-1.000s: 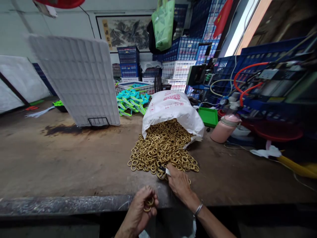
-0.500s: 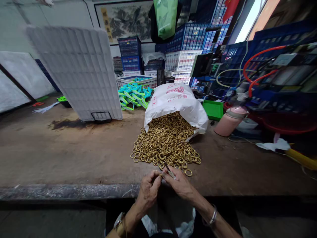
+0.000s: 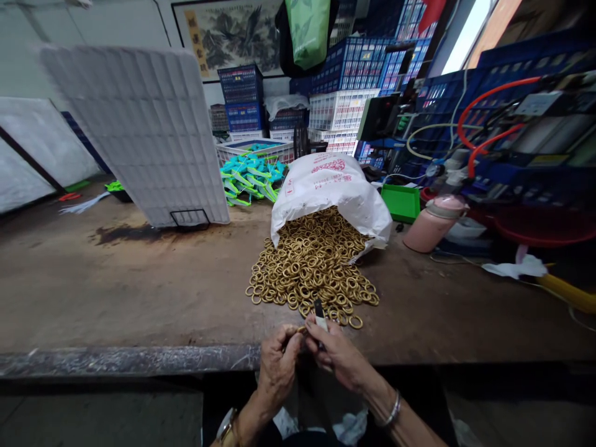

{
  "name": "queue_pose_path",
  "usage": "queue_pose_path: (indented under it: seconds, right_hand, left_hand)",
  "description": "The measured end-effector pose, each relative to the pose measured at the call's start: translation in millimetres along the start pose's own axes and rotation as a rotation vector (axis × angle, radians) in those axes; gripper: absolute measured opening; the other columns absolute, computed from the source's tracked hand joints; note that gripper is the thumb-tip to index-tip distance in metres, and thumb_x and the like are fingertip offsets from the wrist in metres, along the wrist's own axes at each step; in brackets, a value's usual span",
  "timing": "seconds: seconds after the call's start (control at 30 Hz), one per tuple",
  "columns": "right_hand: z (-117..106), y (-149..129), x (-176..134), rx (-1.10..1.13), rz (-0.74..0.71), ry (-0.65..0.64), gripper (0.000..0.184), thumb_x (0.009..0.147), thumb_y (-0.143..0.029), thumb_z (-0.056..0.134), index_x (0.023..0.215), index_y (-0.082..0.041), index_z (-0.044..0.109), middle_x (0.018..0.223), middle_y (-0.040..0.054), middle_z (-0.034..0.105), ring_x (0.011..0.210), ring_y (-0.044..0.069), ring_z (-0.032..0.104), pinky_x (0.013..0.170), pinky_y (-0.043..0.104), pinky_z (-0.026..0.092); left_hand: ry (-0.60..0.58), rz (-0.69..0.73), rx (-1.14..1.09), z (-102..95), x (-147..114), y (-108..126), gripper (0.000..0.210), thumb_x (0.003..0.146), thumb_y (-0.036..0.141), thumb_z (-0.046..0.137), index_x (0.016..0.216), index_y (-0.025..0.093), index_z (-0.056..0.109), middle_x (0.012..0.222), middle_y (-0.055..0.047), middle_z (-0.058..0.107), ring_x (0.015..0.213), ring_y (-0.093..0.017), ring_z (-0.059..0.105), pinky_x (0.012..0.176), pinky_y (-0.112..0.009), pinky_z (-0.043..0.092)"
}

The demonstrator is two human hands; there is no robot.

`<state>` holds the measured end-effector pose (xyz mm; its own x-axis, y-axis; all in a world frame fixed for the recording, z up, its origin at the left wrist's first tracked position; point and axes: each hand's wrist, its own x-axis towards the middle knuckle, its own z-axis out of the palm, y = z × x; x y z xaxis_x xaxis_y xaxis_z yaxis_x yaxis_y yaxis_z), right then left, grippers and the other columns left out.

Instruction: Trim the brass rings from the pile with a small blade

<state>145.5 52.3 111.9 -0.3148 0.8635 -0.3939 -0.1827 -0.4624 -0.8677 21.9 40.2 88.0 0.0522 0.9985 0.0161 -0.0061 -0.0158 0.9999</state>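
Observation:
At the table's front edge, my left hand (image 3: pixel 278 360) pinches a small brass-coloured ring (image 3: pixel 302 329) between thumb and fingers. My right hand (image 3: pixel 338 352) is closed around a small knife (image 3: pixel 320 315) with a dark blade and a pale wrapped part, its tip pointing up and away from me. The fingertips of both hands almost meet at the ring. Just beyond them lies a heap of similar rings (image 3: pixel 307 273), spilling from the mouth of a white woven sack (image 3: pixel 326 183) with red print. One loose ring (image 3: pixel 356 321) rests right of my right hand.
A tall white padded panel (image 3: pixel 139 136) stands on the table at left. Behind the sack lie green and turquoise pieces (image 3: pixel 254 177). To the right are a green tray (image 3: pixel 400 203), a pink bottle (image 3: pixel 433 226) and a red basin (image 3: pixel 544 226). Stacked crates (image 3: pixel 344 112) fill the back.
The knife in my right hand has turned from slanting to more upright, and more of the blade shows. My left hand keeps its pinch on the ring with hardly any movement.

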Motion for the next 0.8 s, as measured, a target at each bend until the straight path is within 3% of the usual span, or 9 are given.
queue_pose_path:
  seconds: [0.2, 0.37, 0.47, 0.67, 0.8]
  right_hand:
    - [-2.7, 10.3, 10.0, -0.151, -0.073, 0.047, 0.035, 0.073, -0.053, 0.046, 0.067, -0.020, 0.041, 0.049, -0.0090, 0.041, 0.032, 0.001, 0.019, 0.032, 0.017, 0.014]
    - [-5.2, 6.7, 13.2, -0.494, -0.272, 0.178, 0.023, 0.075, -0.039, 0.047, 0.065, -0.019, 0.045, 0.051, -0.0064, 0.043, 0.046, 0.006, 0.038, 0.046, 0.019, 0.031]
    - [-6.2, 3.3, 12.8, -0.654, -0.352, 0.213, 0.018, 0.075, -0.034, 0.045, 0.065, -0.019, 0.047, 0.056, -0.0054, 0.044, 0.054, 0.009, 0.040, 0.051, 0.020, 0.032]
    - [-9.6, 7.6, 12.5, -0.696, -0.386, 0.200, 0.015, 0.077, -0.028, 0.042, 0.065, -0.019, 0.047, 0.058, -0.0056, 0.045, 0.057, 0.009, 0.042, 0.056, 0.021, 0.033]
    - [-8.9, 6.5, 11.5, -0.625, -0.356, 0.168, 0.015, 0.078, -0.029, 0.042, 0.068, -0.019, 0.048, 0.058, -0.0054, 0.046, 0.056, 0.009, 0.043, 0.054, 0.021, 0.033]
  left_hand:
    - [-0.078, -0.184, -0.194, -1.6, 1.9, 10.6, 0.025, 0.075, 0.037, 0.055, 0.065, 0.014, 0.057, 0.054, 0.003, 0.051, 0.043, -0.005, 0.035, 0.042, -0.018, 0.028]
    - [-0.099, -0.277, -0.220, -6.9, 1.4, 8.2, 0.032, 0.073, 0.045, 0.057, 0.062, 0.015, 0.052, 0.046, 0.006, 0.042, 0.036, -0.003, 0.028, 0.037, -0.017, 0.021]
    - [-0.163, -0.337, -0.288, -8.8, 0.4, 5.9, 0.033, 0.075, 0.047, 0.053, 0.064, 0.016, 0.049, 0.042, 0.008, 0.037, 0.034, -0.003, 0.024, 0.034, -0.017, 0.018]
    - [-0.256, -0.366, -0.446, -9.5, -0.8, 1.0, 0.032, 0.076, 0.046, 0.053, 0.068, 0.015, 0.050, 0.045, 0.008, 0.038, 0.035, -0.003, 0.024, 0.034, -0.016, 0.016]
    - [-0.237, -0.373, -0.462, -9.1, -1.2, 1.0, 0.031, 0.076, 0.045, 0.055, 0.070, 0.016, 0.048, 0.051, 0.006, 0.043, 0.035, -0.002, 0.026, 0.034, -0.016, 0.017]
